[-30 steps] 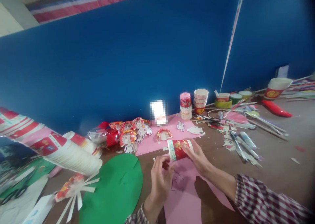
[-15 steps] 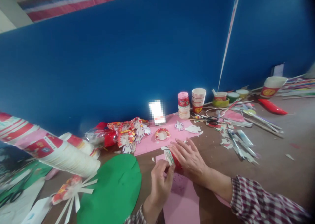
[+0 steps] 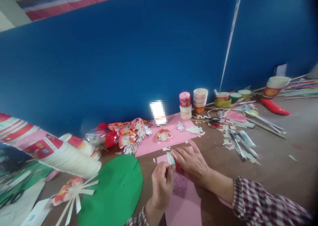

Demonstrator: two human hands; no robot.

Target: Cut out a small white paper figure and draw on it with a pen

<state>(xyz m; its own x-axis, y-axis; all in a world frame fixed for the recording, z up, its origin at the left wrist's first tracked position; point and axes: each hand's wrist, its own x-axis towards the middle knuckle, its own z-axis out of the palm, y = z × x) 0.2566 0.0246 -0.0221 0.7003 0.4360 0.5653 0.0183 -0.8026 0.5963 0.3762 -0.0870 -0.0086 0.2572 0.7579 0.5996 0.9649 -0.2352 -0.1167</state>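
A paper cup (image 3: 171,158), red with a white band bearing a green pattern, lies on its side over a strip of pink paper (image 3: 185,199). My right hand (image 3: 190,161) rests over the cup's red side, fingers bent around it and covering most of it. At the cup's near left edge is my left hand (image 3: 161,183), its fingers curled and thumb pressed toward the index finger. What the left fingertips pinch, if anything, is too small to make out. Dark drawn lines show on the pink strip below the cup.
Left of my hands lies a green paper oval (image 3: 111,189), with stacked paper cups (image 3: 72,159) beyond it. A pink sheet (image 3: 149,143) holds a decorated ring (image 3: 164,135) and cut-outs. Scissors (image 3: 214,120), a glue tube (image 3: 247,139) and paper scraps lie to the right.
My right hand's fingers have drawn in closer around the cup. The left hand has shifted slightly left and down, its fingers more curled. The cup's green-patterned band has turned a little.
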